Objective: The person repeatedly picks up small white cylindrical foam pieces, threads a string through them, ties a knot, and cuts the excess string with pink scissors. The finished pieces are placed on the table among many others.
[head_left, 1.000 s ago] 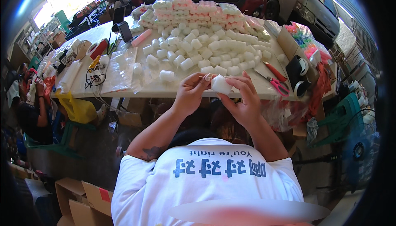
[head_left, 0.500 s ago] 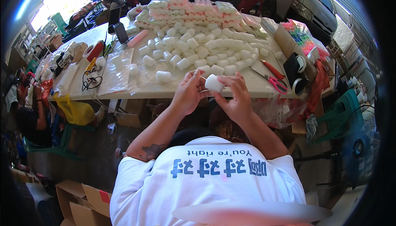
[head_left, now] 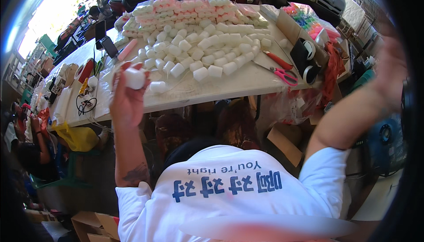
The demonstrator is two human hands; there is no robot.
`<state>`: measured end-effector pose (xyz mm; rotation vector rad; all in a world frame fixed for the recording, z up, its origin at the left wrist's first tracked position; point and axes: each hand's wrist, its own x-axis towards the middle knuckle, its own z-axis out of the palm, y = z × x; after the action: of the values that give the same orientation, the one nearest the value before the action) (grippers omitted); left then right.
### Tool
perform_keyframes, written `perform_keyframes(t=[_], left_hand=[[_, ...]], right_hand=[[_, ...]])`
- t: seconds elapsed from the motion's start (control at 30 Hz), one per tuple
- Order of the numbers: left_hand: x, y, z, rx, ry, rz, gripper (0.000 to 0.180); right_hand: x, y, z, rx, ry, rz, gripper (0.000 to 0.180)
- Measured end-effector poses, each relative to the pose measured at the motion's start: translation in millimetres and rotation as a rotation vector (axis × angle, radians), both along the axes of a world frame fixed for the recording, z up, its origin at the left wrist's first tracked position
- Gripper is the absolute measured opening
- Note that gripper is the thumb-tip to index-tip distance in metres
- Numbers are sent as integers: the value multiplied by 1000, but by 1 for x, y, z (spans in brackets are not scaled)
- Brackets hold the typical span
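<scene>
A white roll is held up near the front edge of the table, pinched in the left hand. The right hand is lifted far out to the side, but it is blurred, so whether its fingers are spread or pinching cannot be told. The roll could be dropped if it is gripped too loosely. The pink scissors might be knocked down if the right arm is swung low.
</scene>
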<state>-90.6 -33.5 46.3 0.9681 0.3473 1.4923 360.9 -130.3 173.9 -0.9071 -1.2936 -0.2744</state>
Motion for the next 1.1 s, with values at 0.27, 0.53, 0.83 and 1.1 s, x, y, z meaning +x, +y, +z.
perform_keyframes(t=[0.27, 0.53, 0.83, 1.1], left_hand=[[-33, -41, 40, 287, 125, 235, 29], [-33, -48, 19, 218, 105, 202, 28], [-27, -43, 9, 192, 112, 173, 27], [-22, -42, 9, 185, 94, 139, 27]], right_hand=[[82, 10, -29, -745, -436, -399, 25], [81, 13, -27, -739, -436, -357, 26], [85, -5, -4, -559, -374, -384, 27], [87, 8, -7, -729, -463, -415, 28]])
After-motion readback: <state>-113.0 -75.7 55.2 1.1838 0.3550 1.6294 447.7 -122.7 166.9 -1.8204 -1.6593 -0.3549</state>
